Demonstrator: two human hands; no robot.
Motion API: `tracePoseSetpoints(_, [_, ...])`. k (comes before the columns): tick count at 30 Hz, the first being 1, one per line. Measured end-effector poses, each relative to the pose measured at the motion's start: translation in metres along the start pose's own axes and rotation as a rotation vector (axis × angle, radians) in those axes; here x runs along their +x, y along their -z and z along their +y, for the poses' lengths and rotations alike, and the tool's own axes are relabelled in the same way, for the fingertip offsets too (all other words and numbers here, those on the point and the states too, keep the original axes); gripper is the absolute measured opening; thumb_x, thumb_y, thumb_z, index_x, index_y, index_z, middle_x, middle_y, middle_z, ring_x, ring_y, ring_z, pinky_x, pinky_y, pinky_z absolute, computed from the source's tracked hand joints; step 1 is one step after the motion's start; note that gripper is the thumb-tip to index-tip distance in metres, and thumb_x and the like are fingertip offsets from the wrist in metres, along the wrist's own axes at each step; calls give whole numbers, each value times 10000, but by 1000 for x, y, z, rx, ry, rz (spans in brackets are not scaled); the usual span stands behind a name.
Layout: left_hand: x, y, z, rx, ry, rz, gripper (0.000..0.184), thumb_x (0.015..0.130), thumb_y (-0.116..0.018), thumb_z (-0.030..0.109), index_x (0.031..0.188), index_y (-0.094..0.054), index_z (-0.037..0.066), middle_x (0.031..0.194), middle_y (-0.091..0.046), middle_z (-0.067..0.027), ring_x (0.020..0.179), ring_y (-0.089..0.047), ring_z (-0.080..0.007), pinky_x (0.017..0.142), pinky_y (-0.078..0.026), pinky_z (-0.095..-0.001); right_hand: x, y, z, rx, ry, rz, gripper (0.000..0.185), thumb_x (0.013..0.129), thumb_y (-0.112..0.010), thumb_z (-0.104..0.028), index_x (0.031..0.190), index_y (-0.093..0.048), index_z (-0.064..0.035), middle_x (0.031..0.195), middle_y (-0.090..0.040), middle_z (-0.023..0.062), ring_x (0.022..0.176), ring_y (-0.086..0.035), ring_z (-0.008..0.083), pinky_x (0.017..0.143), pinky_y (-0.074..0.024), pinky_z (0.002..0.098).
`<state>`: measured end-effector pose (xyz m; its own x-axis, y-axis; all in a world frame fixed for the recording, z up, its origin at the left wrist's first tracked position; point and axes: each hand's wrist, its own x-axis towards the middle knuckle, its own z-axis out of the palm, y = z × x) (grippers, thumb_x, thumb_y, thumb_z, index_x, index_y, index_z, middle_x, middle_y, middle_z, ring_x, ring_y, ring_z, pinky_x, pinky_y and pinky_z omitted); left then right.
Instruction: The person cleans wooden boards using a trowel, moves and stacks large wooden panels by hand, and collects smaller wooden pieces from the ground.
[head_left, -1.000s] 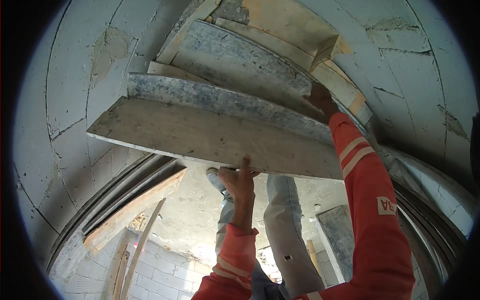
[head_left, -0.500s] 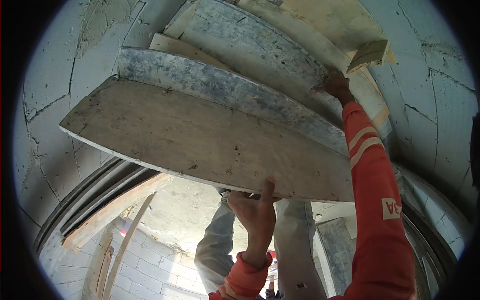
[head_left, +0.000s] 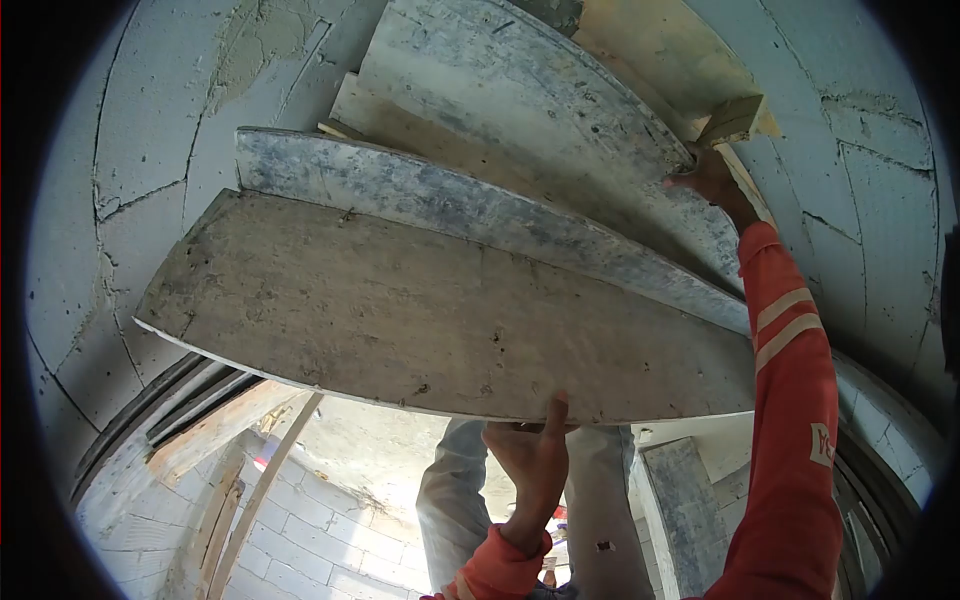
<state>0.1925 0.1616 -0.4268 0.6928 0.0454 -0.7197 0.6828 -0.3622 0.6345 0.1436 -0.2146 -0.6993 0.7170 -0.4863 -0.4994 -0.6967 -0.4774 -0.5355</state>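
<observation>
My left hand (head_left: 533, 458) is closed on the lower edge of a long brown-grey board (head_left: 440, 310), thumb on its face and fingers underneath. Behind that board, a mottled grey panel (head_left: 470, 215) stands on edge along its far side. Higher up lies a wide grey, cement-stained board (head_left: 520, 90). My right hand (head_left: 718, 188) grips this board at its right edge, with the arm stretched out; some of the fingers are hidden. Just above the right hand is a short wooden block (head_left: 733, 120).
Pale block walls (head_left: 860, 190) with cracked joints rise on both sides. A light plywood sheet (head_left: 660, 50) lies at the top. Below the boards are my legs (head_left: 603, 510), a slanting timber (head_left: 265, 480) and a grey panel (head_left: 685, 500) leaning at lower right.
The wide upper board has shifted to the right with my right hand, which is now closer to the wooden block. The near board and my left hand appear lower and farther right.
</observation>
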Motion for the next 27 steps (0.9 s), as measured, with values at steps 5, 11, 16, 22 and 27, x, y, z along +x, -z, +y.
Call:
tracePoseSetpoints(5, [-19,-21,1,-31,-62,73,266,766,-721,-31,957,-574,-143,891,-652,-185,739,-659,-213,631,-591,-311,-30,81,-37,-142,10,77,738,590,-877,-334,1163,-608,44,997,-694,181,933,-661,266,867,-474,345])
tracePoseSetpoints(11, [-1,-20,-3,-32,-65,21,241,790,-687,-23,931,-557,-170,829,-657,-209,695,-687,-248,568,-622,-320,-85,129,-105,86,29,330,661,600,-874,-352,1095,-642,19,964,-701,182,852,-677,261,797,-505,341])
tracePoseSetpoints(16, [13,21,-19,154,-201,-83,255,756,-702,49,896,-597,-137,850,-671,-209,684,-685,-264,567,-595,-356,-216,162,-232,-111,50,711,542,666,-846,-242,1082,-635,34,941,-695,171,812,-654,245,769,-505,343])
tracePoseSetpoints(22, [94,21,-6,539,-191,-113,484,748,-657,158,1191,-552,-4,976,-669,-227,1001,-606,-431,890,-470,-490,-315,162,-339,-103,-25,928,476,703,-828,-181,1060,-627,62,910,-684,141,804,-632,216,782,-485,343])
tracePoseSetpoints(27, [127,-14,12,461,-253,-296,649,776,-683,224,1355,-448,48,1067,-668,-186,1058,-594,-399,943,-463,-472,-363,210,-379,-36,-58,966,411,705,-844,-156,971,-650,89,930,-680,99,795,-596,185,783,-473,321])
